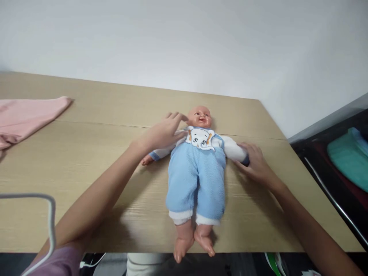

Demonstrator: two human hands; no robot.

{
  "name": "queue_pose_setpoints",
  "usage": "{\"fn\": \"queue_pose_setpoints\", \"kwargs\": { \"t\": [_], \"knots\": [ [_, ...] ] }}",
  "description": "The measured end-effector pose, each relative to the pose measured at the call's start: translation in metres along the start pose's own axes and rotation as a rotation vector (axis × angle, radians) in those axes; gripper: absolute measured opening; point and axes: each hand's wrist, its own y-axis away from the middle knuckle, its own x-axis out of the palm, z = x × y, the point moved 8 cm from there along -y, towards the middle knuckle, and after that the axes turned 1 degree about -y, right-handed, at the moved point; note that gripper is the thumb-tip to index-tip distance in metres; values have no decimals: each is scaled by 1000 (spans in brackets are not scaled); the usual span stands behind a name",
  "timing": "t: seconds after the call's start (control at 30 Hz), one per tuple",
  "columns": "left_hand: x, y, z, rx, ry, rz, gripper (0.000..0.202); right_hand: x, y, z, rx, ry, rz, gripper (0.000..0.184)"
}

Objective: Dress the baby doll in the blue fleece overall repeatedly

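Note:
A baby doll [196,176] lies on its back on the wooden table [115,107], head away from me and feet over the near edge. It wears fluffy light blue trousers and a white top with an elephant face on the chest. My left hand [165,132] is over the doll's shoulder on the left, fingers apart beside its head; whether the thumb touches the cloth I cannot tell. With thumb and fingers on either side, my right hand [255,163] holds the end of the doll's white sleeve [234,148], and the doll's hand there is hidden.
Pink cloth [31,115] lies at the table's far left. A white cable [51,218] loops up at the lower left. Beyond the right edge is a dark object with teal cloth [349,159] on it. A pale wall [172,42] stands behind the table.

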Motion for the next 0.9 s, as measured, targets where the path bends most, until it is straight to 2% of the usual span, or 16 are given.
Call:
{"fn": "queue_pose_setpoints", "kwargs": {
  "t": [0.03, 0.1, 0.13, 0.2, 0.27, 0.37, 0.5, 0.57, 0.67, 0.77, 0.83, 0.9],
  "knots": [
    [-1, -4, -27, 84, 9, -67, 45, -2, 10, -10, 31, -10, 0, 60],
    [11, -15, -74, 227, -25, -110, 40, -5, 23, -25, 107, -73, -12, 55],
    [22, -22, -91, 256, -74, -105, 38, -6, 25, -30, 149, -125, -22, 51],
    [45, -38, -105, 235, -165, -62, 36, -11, 24, -36, 218, -233, -78, 48],
    [64, -52, -100, 163, -200, -34, 33, -21, 18, -37, 247, -338, -184, 53],
    [73, -62, -87, 158, -119, -69, 28, -31, -1, -34, 218, -505, -301, 60],
    [62, -53, -88, 344, 90, -172, 30, -22, -40, -22, 174, -760, -319, 62],
    [53, -43, -94, 439, 138, -237, 33, -13, -57, -6, 128, -816, -312, 60],
    [43, -27, -102, 573, 169, -333, 28, 2, -68, 32, -51, -662, -224, 47],
    [37, -17, -104, 643, 212, -394, 22, 14, -57, 69, -269, -419, -158, 46],
    [37, -19, -101, 607, 246, -390, 23, 17, -46, 81, -348, -383, -138, 46],
    [40, -24, -95, 517, 261, -373, 27, 18, -39, 84, -347, -446, -120, 40]
  ]
}}
